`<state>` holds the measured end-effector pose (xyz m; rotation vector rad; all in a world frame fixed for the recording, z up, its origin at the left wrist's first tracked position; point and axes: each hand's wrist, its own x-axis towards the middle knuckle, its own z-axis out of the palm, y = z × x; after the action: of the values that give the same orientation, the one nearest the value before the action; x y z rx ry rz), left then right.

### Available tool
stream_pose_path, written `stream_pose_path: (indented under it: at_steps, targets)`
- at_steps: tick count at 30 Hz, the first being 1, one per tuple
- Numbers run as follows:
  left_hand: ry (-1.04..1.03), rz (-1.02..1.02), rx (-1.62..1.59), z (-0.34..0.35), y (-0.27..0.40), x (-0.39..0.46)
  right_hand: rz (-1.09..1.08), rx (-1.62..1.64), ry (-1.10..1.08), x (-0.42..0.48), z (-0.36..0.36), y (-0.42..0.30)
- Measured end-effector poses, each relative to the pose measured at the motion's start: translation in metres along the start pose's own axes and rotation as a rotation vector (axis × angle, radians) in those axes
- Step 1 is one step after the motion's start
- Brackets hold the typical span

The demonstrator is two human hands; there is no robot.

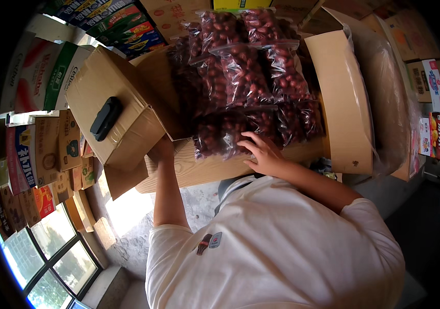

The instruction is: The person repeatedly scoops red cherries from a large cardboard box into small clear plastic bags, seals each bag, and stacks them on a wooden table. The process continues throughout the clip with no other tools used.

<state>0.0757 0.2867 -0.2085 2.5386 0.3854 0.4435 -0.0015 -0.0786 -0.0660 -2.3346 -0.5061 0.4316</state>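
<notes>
Clear zip bags of dark red dates (245, 75) lie heaped on a wood-grain table (189, 168). My right hand (264, 154) is spread over the nearest bags, its fingers apart and nothing in its grasp. Whether the fingertips touch the plastic is unclear. On the left, an open cardboard box (114, 102) lies tilted with its mouth towards the bags. My left hand (162, 148) reaches up behind its near flap, and the box hides the fingers. A black oblong object (106, 118) rests on top of that box.
To the right stands a large open carton (343, 104) with a clear plastic liner (391, 92). Stacked printed cartons (46, 143) line the left side, above a window (56, 262). More cartons (432, 85) are piled at the far right.
</notes>
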Motion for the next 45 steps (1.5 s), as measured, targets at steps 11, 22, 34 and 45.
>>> stream_pose_path:
  at_steps: [11, 22, 34, 45]
  targets:
    - [-0.197, 0.026, 0.195, -0.022, -0.004, -0.001, -0.302, -0.271, -0.015, 0.108, 0.116, 0.005]
    - [-0.116, 0.232, -0.126, -0.036, 0.024, -0.063, -0.067, -0.542, -0.032, 0.045, 0.058, 0.022]
    - [-0.424, 0.627, 0.139, -0.022, 0.116, -0.106, -0.096, -0.573, 0.202, 0.053, 0.074, 0.037]
    - [-0.732, 0.447, 0.291, -0.048, 0.171, -0.103, -0.008, -0.504, -0.045, 0.022, 0.017, 0.025]
